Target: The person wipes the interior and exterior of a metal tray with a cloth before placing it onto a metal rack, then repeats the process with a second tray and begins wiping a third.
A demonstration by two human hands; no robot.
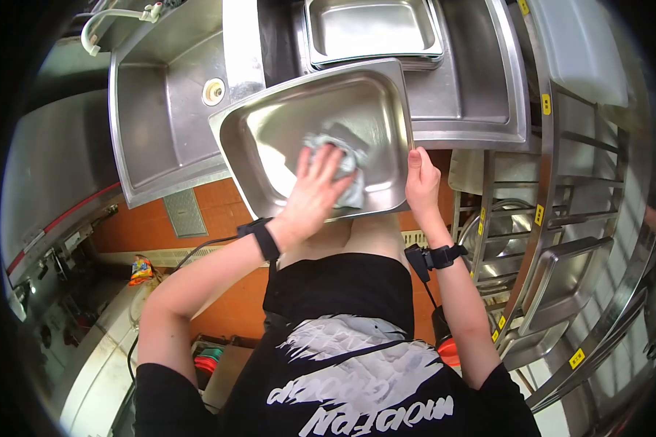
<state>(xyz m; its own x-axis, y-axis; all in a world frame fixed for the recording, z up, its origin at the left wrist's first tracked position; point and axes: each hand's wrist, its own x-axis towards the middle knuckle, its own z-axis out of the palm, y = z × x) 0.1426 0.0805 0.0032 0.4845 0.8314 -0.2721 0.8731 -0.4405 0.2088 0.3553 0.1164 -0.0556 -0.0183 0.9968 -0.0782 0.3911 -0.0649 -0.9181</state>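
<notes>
A rectangular stainless steel pan (270,109) is held tilted in front of my body, its inside facing me. My right hand (422,182) grips the pan's right edge, thumb on the rim and the other fingers mostly hidden. Inside the pan, my left hand (317,189) presses a light grey-green cloth (353,191) against the bottom, fingers bent over it and slightly blurred. The pan's far edge is close to a stack of similar steel pans (372,58) in the right sink.
A steel sink basin (142,109) with a drain lies left, below a white faucet (95,29). The right sink (474,102) holds the stacked pans. A metal rack (550,182) with yellow labels and more steel pans (568,284) stands along the right.
</notes>
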